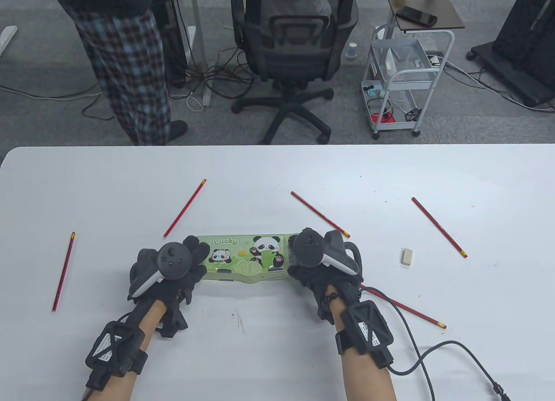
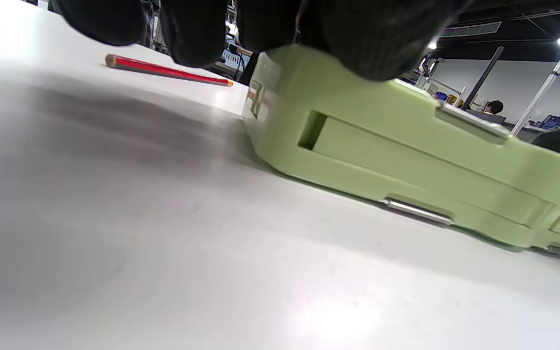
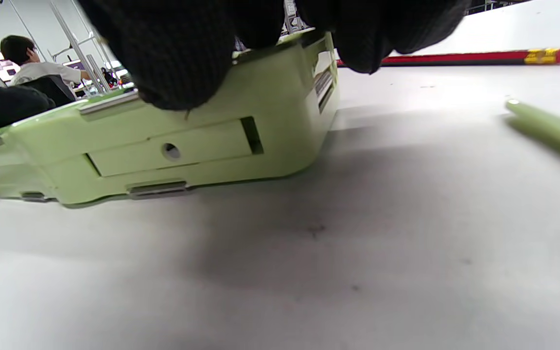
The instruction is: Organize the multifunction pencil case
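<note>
Where the white bench (image 1: 277, 349) nears its front edge, a closed pencil case (image 1: 245, 258) of smooth pale-green plastic is laid flat, its rounded lid printed with pandas and "Lucky". Its ends are clasped by the left hand (image 1: 173, 266) and right hand (image 1: 318, 262), each knit-gloved grip curled over the lid. Red pencils (image 1: 185, 208) and a pale eraser (image 1: 406, 257) are scattered around; grey carpet lies beyond.

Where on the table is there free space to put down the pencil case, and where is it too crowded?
Bare room lies along the far edge of the table, beyond the pencils, and near the front edge between the two forearms. It is crowded around the pencil case: left hand, right hand, a pencil just behind, another and the cable front right.
</note>
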`<control>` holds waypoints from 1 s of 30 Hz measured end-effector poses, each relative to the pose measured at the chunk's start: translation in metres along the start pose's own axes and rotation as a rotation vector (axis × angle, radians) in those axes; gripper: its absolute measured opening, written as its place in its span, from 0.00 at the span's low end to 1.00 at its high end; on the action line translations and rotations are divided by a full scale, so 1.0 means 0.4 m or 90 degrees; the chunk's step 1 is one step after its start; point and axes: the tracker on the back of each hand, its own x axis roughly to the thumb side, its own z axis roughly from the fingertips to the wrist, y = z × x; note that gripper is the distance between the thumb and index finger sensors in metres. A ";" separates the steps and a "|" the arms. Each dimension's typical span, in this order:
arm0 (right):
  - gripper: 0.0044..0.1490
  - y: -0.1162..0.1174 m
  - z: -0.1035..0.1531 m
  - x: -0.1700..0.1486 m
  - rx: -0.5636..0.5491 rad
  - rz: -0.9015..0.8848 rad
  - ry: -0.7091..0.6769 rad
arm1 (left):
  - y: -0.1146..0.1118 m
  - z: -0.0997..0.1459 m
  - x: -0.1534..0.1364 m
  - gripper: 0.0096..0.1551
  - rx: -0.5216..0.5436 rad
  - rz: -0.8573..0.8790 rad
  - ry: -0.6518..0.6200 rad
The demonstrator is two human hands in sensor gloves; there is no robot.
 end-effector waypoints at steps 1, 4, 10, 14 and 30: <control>0.49 -0.001 0.000 -0.001 0.003 -0.013 0.002 | -0.001 -0.001 -0.002 0.33 -0.001 0.005 -0.002; 0.50 -0.004 -0.001 -0.001 0.011 -0.053 0.007 | 0.000 -0.002 -0.006 0.34 0.001 0.004 -0.008; 0.61 -0.007 -0.002 0.014 0.029 -0.246 0.066 | 0.004 -0.010 -0.019 0.34 -0.009 0.028 -0.014; 0.67 0.003 -0.012 0.037 0.053 -0.252 0.087 | 0.006 -0.014 -0.020 0.34 -0.014 0.040 -0.013; 0.75 0.039 -0.085 0.140 0.116 -0.119 0.240 | 0.008 -0.016 -0.017 0.33 -0.017 0.033 -0.017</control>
